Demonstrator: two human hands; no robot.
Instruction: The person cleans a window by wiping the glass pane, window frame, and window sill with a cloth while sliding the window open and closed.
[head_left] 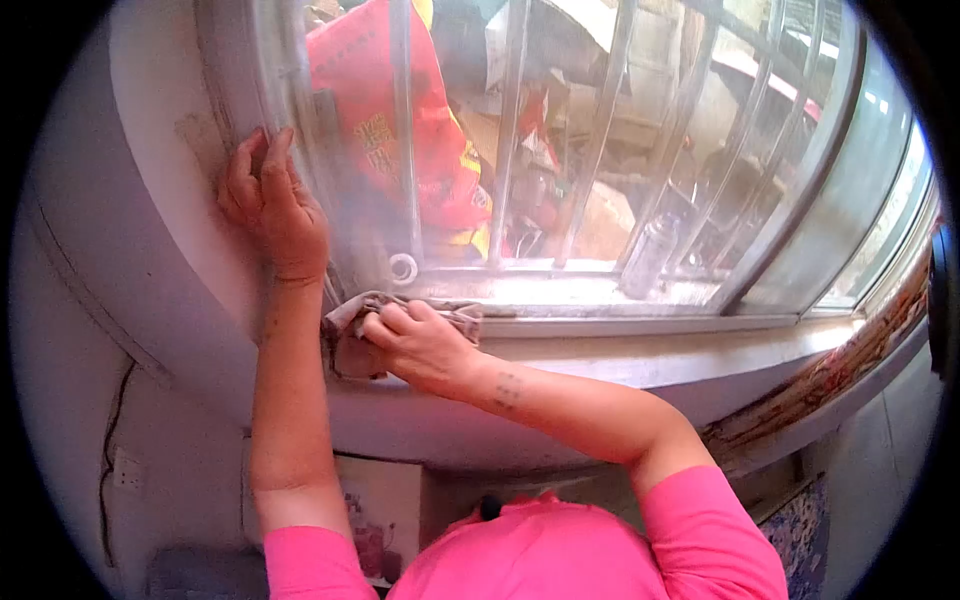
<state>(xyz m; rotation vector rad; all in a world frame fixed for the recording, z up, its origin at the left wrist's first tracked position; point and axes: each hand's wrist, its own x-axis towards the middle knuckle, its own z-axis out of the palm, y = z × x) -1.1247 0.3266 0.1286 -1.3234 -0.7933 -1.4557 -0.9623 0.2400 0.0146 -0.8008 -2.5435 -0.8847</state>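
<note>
My right hand is closed on a crumpled, brownish patterned rag. It presses the rag into the lower left corner of the window, where the frame meets the sill. Up on the left, my left hand rests against the wall edge beside the window, its fingers stretched upward and holding nothing. Close to both hands is the hazy window glass, with a small white ring showing just above the rag.
Vertical bars stand behind the glass. Beyond it are a red bag, a clear plastic bottle and piled clutter. At right, a rolled patterned cloth lies along the sill's edge. A wall socket and cable are at lower left.
</note>
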